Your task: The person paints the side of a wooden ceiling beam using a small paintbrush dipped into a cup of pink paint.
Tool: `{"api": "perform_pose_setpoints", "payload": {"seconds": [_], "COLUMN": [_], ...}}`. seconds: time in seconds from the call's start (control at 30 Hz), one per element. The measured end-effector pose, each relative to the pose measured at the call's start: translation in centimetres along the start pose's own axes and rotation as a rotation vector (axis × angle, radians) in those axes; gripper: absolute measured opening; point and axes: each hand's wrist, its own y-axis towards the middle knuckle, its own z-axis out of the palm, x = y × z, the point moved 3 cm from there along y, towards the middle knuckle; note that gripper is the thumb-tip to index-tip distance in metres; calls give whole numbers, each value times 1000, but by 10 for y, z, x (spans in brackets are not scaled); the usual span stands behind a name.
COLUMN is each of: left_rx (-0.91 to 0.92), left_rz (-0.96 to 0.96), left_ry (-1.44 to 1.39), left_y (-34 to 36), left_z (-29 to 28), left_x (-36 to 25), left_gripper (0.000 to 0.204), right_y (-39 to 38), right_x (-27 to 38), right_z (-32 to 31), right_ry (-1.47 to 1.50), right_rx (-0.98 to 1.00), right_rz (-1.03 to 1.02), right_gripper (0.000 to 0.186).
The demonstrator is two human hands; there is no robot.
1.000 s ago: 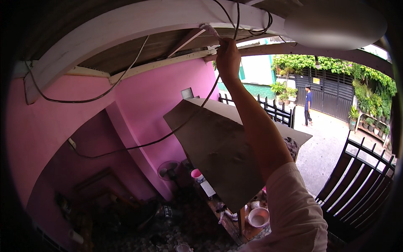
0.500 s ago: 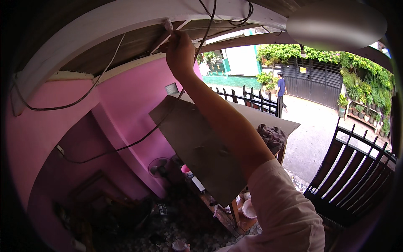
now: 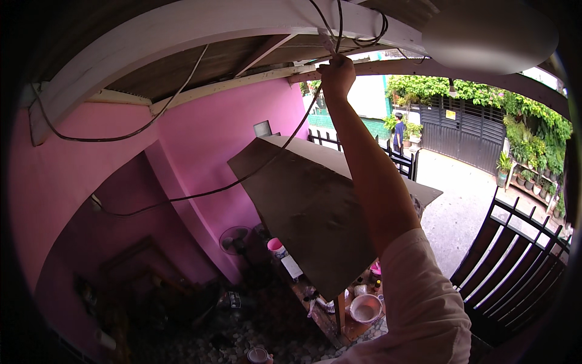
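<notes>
My right arm reaches up across the view. Its hand [image 3: 337,74] is closed on a small paintbrush [image 3: 328,42] with a whitish head. The brush head meets the lower edge of the white beam [image 3: 242,23] overhead, beside a hanging black cable [image 3: 294,134]. At the bottom edge stands a small round cup [image 3: 257,354] with pale contents. Fingertips of my left hand [image 3: 270,359] show against the cup's side; the rest of that hand is cut off by the frame.
A large brown board [image 3: 303,212] slopes below my arm. Under it a bench holds a white tub [image 3: 365,308] and a pink bucket [image 3: 276,247]. A fan [image 3: 235,240] stands by the pink wall. Black gates [image 3: 515,255] border the street, where a person [image 3: 399,132] walks.
My right hand has moved right along the beam with the paintbrush. The view has shifted slightly, and more of the white tub shows. The cup stays near the bottom edge.
</notes>
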Motion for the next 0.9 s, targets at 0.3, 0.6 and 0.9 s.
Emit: {"api": "perform_pose_setpoints", "payload": {"seconds": [0.3, 0.6, 0.9], "left_rx": [-14, -10, -12], "left_rz": [-13, -86, 76], "left_ry": [-65, -171, 87], "left_y": [-14, 0, -3], "left_z": [7, -22, -3], "left_x": [-24, 29, 7], "left_gripper": [42, 41, 49], "right_y": [-29, 5, -108], "right_x": [41, 16, 98], "right_z": [17, 7, 68], "right_ry": [127, -92, 363], "right_rx": [224, 69, 332], "right_rz": [-48, 41, -158], "right_gripper": [20, 38, 22]}}
